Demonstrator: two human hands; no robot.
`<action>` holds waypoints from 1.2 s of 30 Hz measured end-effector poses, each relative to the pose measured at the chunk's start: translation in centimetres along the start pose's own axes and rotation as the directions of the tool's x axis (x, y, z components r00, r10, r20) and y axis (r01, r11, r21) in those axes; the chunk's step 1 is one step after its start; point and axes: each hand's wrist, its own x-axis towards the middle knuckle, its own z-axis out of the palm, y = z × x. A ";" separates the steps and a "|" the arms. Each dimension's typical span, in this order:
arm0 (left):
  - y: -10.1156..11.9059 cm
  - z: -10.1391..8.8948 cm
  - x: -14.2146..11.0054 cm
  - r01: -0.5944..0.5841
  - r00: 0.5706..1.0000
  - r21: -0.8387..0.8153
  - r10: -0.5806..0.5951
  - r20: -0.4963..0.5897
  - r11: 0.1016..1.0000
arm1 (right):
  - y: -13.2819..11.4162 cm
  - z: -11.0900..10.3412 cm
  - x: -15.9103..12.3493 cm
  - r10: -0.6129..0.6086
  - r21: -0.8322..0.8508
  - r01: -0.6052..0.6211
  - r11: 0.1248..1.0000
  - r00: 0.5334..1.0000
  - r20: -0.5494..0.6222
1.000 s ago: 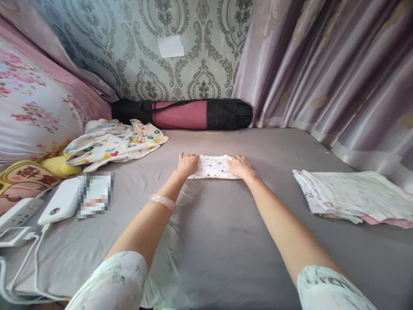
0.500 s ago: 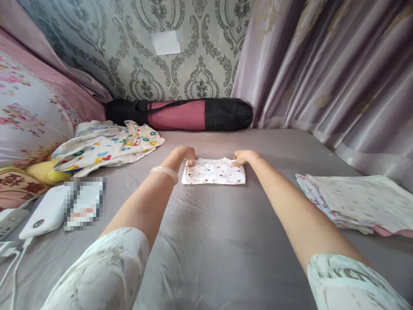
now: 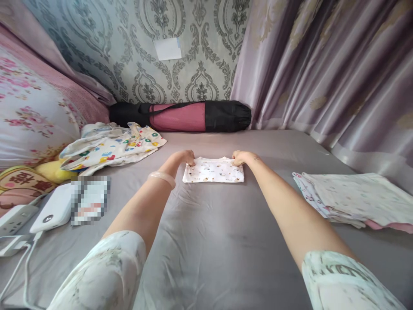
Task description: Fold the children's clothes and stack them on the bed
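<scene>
A small white shirt [image 3: 213, 171] with a scattered print lies folded into a flat rectangle on the grey bed sheet [image 3: 219, 241], its neckline on the far side. My left hand [image 3: 186, 158] grips its far left corner, fingers closed on the cloth. At the far right corner my right hand [image 3: 240, 158] pinches the cloth in the same way. The fingertips are partly hidden by the hands. A pale bangle [image 3: 162, 178] circles my left wrist.
A stack of folded clothes [image 3: 358, 198] lies at the right. Rumpled printed clothing [image 3: 112, 146] is at the left, above a white power bank [image 3: 56, 209], a power strip [image 3: 17, 219] and cables. A black and pink mat bag [image 3: 180, 116] lies along the wall.
The view has shifted slightly. Both hands keep their hold on the far corners, and the shirt looks nearly unchanged on the sheet.
</scene>
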 end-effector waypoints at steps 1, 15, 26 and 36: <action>0.0 0.3 -0.3 0.006 1.000 -0.007 -0.006 -0.029 1.000 | -0.1 0.1 -0.2 0.011 0.005 -0.011 1.000 1.000 -0.018; -2.5 1.4 -3.8 -0.125 0.934 -0.338 -0.004 -0.357 0.933 | 1.7 1.7 -3.4 -0.043 0.141 0.095 0.985 0.943 -0.331; -3.4 -1.5 -5.7 -0.323 0.796 -0.373 0.036 -0.604 0.870 | 2.7 -1.2 -5.0 -0.091 0.218 0.252 0.943 0.824 -0.559; -3.6 4.3 -7.2 -0.289 0.606 -0.058 0.135 -0.784 0.956 | 2.5 4.6 -6.3 -0.325 -0.112 0.387 0.915 0.544 -0.774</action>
